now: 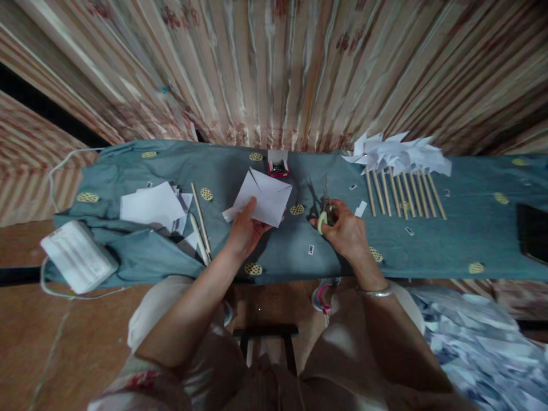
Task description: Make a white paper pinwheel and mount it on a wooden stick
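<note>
A white paper square [272,200] with slits cut in from its corners is pinched in my left hand [246,228], thumb on top and fingers beneath. A narrow paper strip [229,214] sticks out on its left side. My right hand [345,228] is closed around scissors [323,220] with pale green handles, their blades pointing away from me and apart from the paper. Just beyond the square stands a small open red box [278,167] of dark, shiny little pieces, too small to make out. A small white scrap [361,208] lies right of my right hand.
Paper pinwheels on wooden sticks [402,171] lie in a row at the right. To the left are paper sheets [152,205], loose sticks [201,225] and a white corded box [79,257]. A dark object [532,233] sits at the far right edge of the cloth-covered table [462,240].
</note>
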`<action>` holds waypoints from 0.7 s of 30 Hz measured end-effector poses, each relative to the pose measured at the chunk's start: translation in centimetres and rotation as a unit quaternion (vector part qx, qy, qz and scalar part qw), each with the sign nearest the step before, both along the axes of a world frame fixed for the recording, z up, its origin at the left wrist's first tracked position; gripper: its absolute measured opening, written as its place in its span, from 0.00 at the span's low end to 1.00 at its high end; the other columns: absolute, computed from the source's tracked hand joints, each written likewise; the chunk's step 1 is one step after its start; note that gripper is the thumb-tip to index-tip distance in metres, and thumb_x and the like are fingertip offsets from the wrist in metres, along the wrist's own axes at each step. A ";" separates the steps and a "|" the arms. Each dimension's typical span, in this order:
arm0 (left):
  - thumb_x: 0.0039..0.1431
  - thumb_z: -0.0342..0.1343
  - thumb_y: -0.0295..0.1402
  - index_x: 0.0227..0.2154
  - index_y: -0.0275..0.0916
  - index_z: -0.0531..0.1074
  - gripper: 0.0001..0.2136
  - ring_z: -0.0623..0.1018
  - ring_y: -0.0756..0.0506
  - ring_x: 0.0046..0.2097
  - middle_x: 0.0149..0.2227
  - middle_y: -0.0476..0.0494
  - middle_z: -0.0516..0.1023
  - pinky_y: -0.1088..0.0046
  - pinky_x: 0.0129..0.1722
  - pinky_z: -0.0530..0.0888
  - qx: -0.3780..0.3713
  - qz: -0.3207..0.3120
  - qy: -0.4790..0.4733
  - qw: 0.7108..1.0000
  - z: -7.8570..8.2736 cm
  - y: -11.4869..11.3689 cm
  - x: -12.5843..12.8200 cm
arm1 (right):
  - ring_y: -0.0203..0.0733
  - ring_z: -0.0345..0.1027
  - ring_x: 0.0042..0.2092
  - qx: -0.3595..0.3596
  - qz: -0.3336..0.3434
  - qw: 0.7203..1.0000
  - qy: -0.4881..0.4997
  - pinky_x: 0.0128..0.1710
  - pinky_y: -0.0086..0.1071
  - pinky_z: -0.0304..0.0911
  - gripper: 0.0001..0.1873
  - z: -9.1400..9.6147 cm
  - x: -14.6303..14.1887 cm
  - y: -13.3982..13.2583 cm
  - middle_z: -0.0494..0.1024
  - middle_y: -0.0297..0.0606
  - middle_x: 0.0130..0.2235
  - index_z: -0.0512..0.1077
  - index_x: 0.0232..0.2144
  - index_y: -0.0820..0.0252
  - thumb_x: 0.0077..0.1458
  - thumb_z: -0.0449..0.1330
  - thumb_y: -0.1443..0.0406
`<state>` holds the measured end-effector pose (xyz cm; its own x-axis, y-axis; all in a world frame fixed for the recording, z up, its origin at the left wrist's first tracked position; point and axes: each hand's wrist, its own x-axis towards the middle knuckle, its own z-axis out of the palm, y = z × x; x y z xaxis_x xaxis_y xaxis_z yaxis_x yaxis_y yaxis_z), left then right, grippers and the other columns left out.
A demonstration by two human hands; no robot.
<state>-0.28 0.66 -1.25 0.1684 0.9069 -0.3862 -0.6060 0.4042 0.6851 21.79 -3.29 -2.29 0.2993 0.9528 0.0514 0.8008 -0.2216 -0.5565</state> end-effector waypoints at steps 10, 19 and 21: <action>0.69 0.52 0.34 0.57 0.34 0.67 0.16 0.83 0.36 0.50 0.47 0.33 0.82 0.53 0.52 0.79 -0.057 -0.045 -0.009 0.997 -0.5 -1.5 1.6 | 0.57 0.78 0.41 -0.034 -0.022 0.972 -0.230 0.40 0.41 0.68 0.27 0.4 3.3 0.3 0.83 0.53 0.40 0.67 0.57 0.66 0.57 0.58 0.61; 0.72 0.46 0.31 0.62 0.34 0.62 0.18 0.83 0.37 0.49 0.51 0.31 0.80 0.51 0.51 0.80 -0.111 -0.071 -0.004 0.991 -0.5 -2.4 2.2 | 0.56 0.77 0.38 -0.012 -0.004 0.969 -0.245 0.39 0.41 0.67 0.26 -0.9 4.7 -0.2 0.83 0.50 0.37 0.68 0.54 0.64 0.54 0.60 0.61; 0.72 0.46 0.32 0.63 0.35 0.62 0.19 0.83 0.37 0.48 0.52 0.30 0.80 0.51 0.51 0.80 -0.113 -0.076 -0.013 0.991 -0.6 -2.5 2.2 | 0.56 0.78 0.38 -0.011 -0.004 0.971 -0.237 0.39 0.42 0.67 0.25 -1.0 4.8 -0.3 0.83 0.50 0.37 0.68 0.54 0.64 0.55 0.60 0.61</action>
<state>1.95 -1.85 -1.87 0.3084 0.7614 -0.5702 -0.5434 0.6330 0.5514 26.54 -3.58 -3.31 0.2543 0.9528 0.1658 0.9641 -0.2364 -0.1208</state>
